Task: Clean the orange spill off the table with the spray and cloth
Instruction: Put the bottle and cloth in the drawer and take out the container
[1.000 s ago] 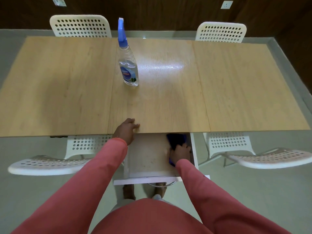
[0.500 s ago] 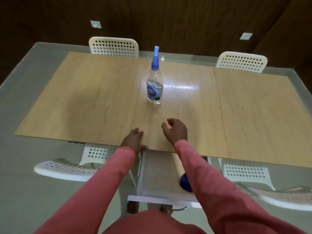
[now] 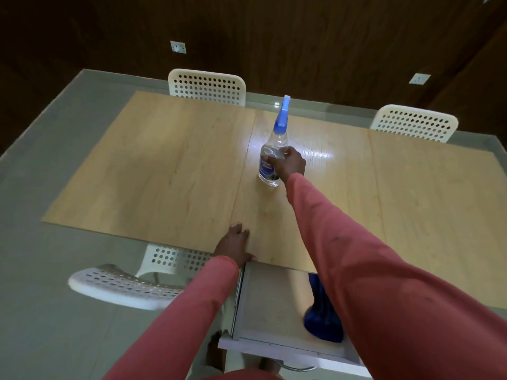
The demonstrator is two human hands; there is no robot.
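The right hand (image 3: 289, 164) is wrapped around the body of the spray bottle (image 3: 270, 160), fingers curled across the label and thumb on the near side, with the arm stretched far forward over the counter (image 3: 170, 171). The bottle stands upright near the middle of the counter, its blue trigger head pointing up and away. The left hand (image 3: 236, 244) lies flat at the near edge of the counter, fingers straight and close together, just above the corner of the open drawer (image 3: 270, 300).

The grip sits low on a smooth, clear bottle, well below the trigger. If the bottle is lifted like this it could slip or tip, and the hand would have to shift up to the neck before it can spray. With the arm this extended, a fast pull back could knock the bottle over.

The blue cloth (image 3: 322, 316) lies bunched in the right side of the drawer, partly hidden by the right sleeve, and neither hand holds it. The open drawer juts toward the person's body, so leaning in could bump it.

No orange spill can be made out on the counter; only a bright glare sits beside the bottle. Spraying without finding the spot first would likely wet the wrong patch.
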